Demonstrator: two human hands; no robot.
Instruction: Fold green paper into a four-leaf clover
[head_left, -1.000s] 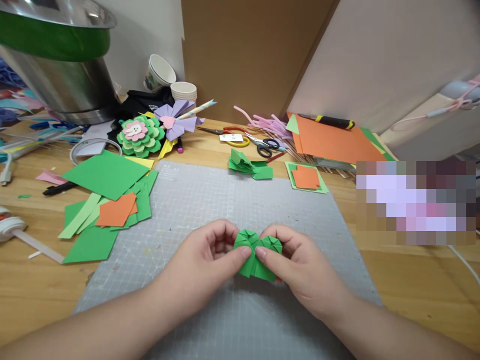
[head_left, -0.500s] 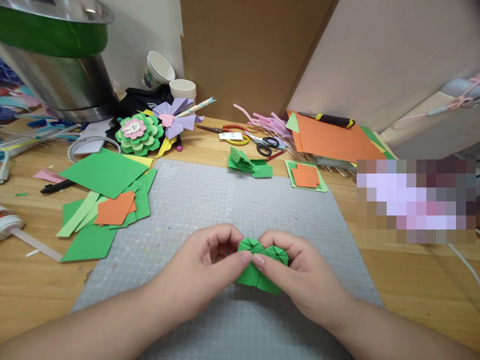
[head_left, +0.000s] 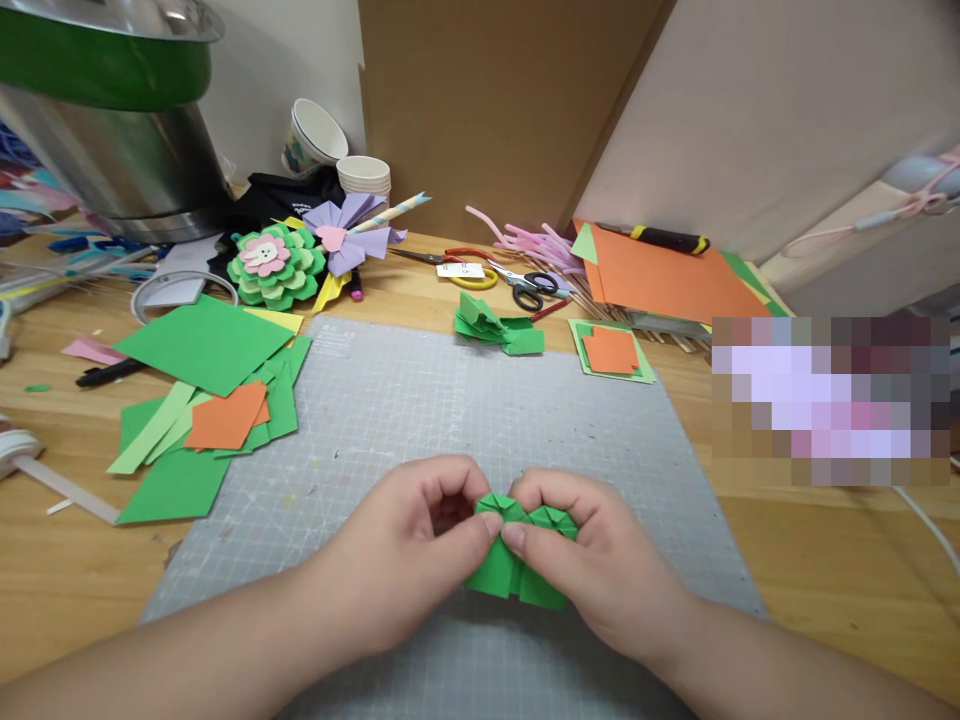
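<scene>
Folded paper (head_left: 491, 577), green, is b/w the hands at the near part of the mat (head_left: 390, 430); can't tell if it touches. L hand (head_left: 409, 550) pinches one side, R hand (head_left: 611, 565) the other. Both thumbs press the front, tips close to the middle, w/ the other fingers curled around the back. From where I stand, I guess that's b/c the small top folds might pop open. Green bits (head_left: 480, 325) sit by the mat's far edge, well apart from the hands, prob. so they don't get squished. Paper pile (head_left: 206, 345) is off to the L, maybe to save room. Scissors (head_left: 529, 290) lie past the mat, prob. out of the way. Cutter (head_left: 670, 240) rests on orange paper (head_left: 667, 280), maybe just parked there.
</scene>
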